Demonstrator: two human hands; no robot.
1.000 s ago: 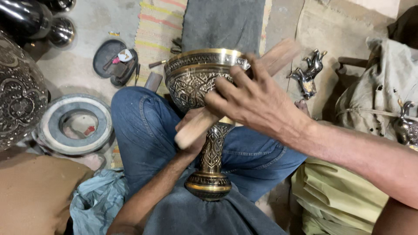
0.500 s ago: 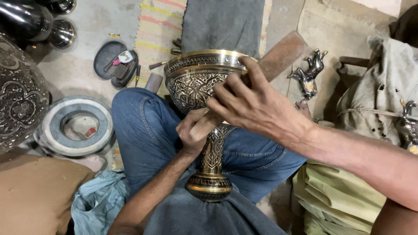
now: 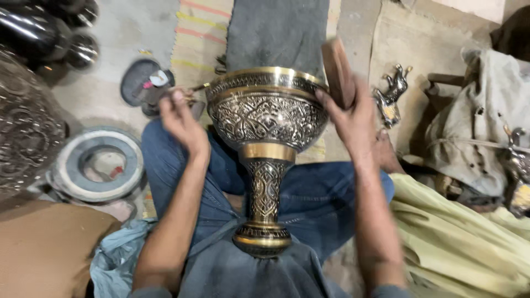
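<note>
A tall engraved brass goblet-shaped vase (image 3: 268,118) stands upright on my lap, its foot (image 3: 262,240) resting on my blue jeans. My right hand (image 3: 353,118) is at the right side of the bowl and grips a brown wooden block (image 3: 338,72) held upright just off the rim. My left hand (image 3: 179,121) hovers close to the bowl's left side with loosely curled fingers and nothing visibly in it. A thin metal tool (image 3: 193,87) lies on the floor just beyond that hand.
A dark round pad (image 3: 138,83) with small items lies on the floor at the left. A grey ring-shaped disc (image 3: 102,163) and a large engraved metal vessel (image 3: 25,132) sit further left. Small metal horse figures (image 3: 392,91) and piled cloth (image 3: 469,143) are at the right.
My right hand came off the front of the bowl and swung the wooden block up to the right of the rim. My left hand left the stem and rose to the bowl's left side.
</note>
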